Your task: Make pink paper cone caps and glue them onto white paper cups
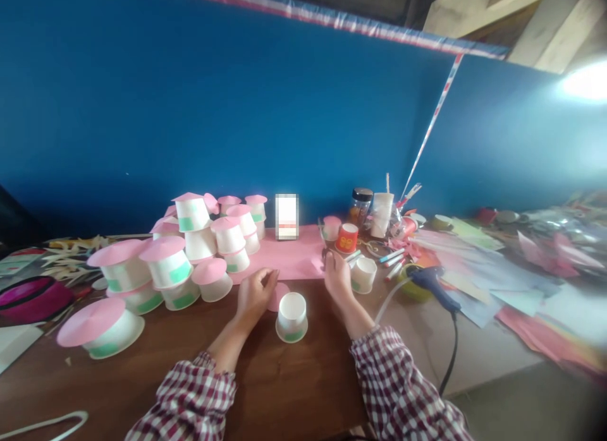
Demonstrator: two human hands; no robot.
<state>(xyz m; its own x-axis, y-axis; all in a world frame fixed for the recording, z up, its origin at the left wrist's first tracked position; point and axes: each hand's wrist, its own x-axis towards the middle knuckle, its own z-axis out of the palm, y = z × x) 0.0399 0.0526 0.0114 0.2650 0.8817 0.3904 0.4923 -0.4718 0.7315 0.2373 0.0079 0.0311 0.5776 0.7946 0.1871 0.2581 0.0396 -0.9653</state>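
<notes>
My left hand (pixel 255 294) rests on the brown table (pixel 294 390), fingers curled and pinched on a pink paper disc (pixel 279 296). Just right of it an upturned white paper cup (pixel 291 317) with a green band stands on the table. My right hand (pixel 336 273) lies further back, fingers closed round dark scissors (pixel 324 254) at the edge of a pink paper sheet (pixel 289 256). Another white cup (pixel 364 275) stands right beside that hand.
Several pink-topped white cups (pixel 165 264) are piled at the left. A blue glue gun (pixel 434 283) with a black cord lies at the right, near markers (pixel 392 258), a red cup (pixel 348 237), a jar (pixel 360 206) and scattered paper (pixel 497 283). A blue wall stands behind.
</notes>
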